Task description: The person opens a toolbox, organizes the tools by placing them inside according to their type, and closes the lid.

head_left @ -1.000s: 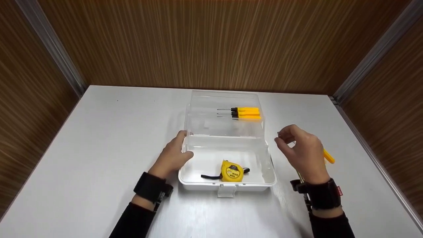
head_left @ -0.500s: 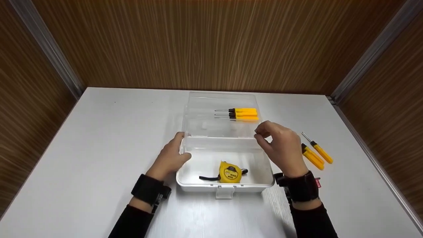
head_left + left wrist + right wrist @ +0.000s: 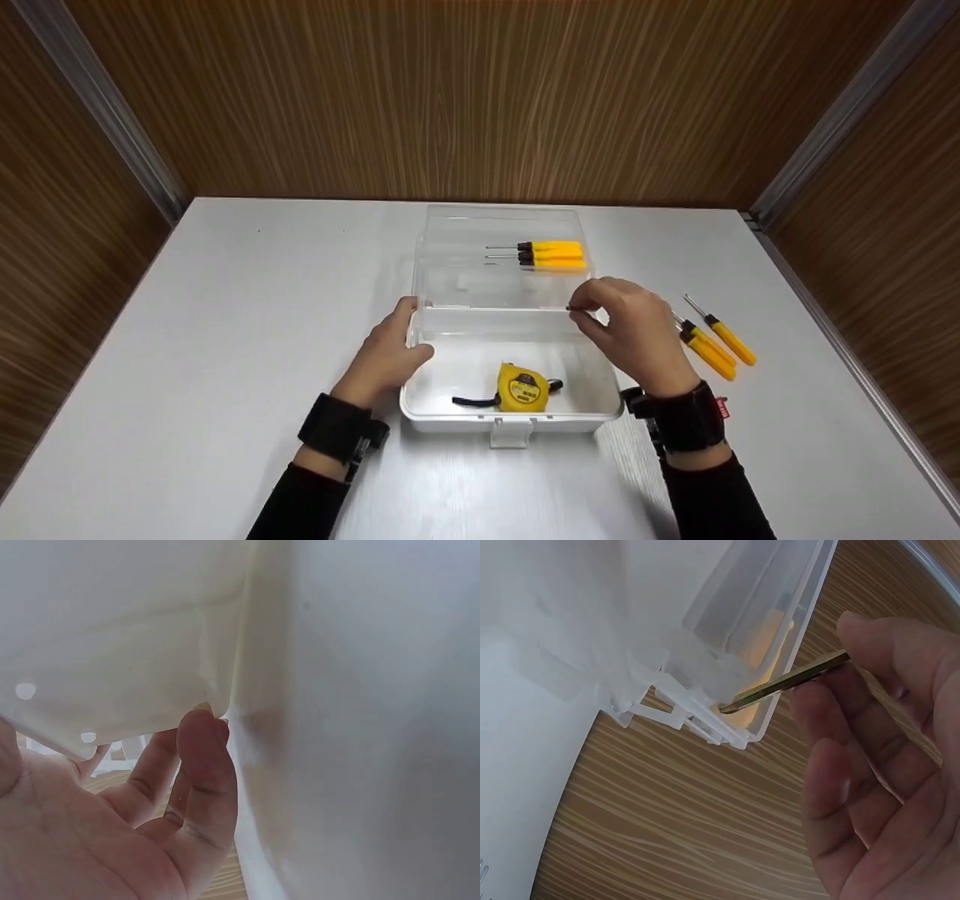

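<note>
Right hand [image 3: 637, 334] pinching a thin metal bit [image 3: 784, 682] between thumb and fingertips, over the right rear corner of the open clear plastic box [image 3: 592, 375]. Left hand [image 3: 386, 352] curled around the box's left wall, thumb on the rim. Yellow tape measure [image 3: 523, 388] inside the box's base. Three yellow screwdrivers [image 3: 551, 255] in the opened lid. Two more yellow-handled screwdrivers [image 3: 712, 345] on the grey table [image 3: 225, 337], just right of the right hand.
</note>
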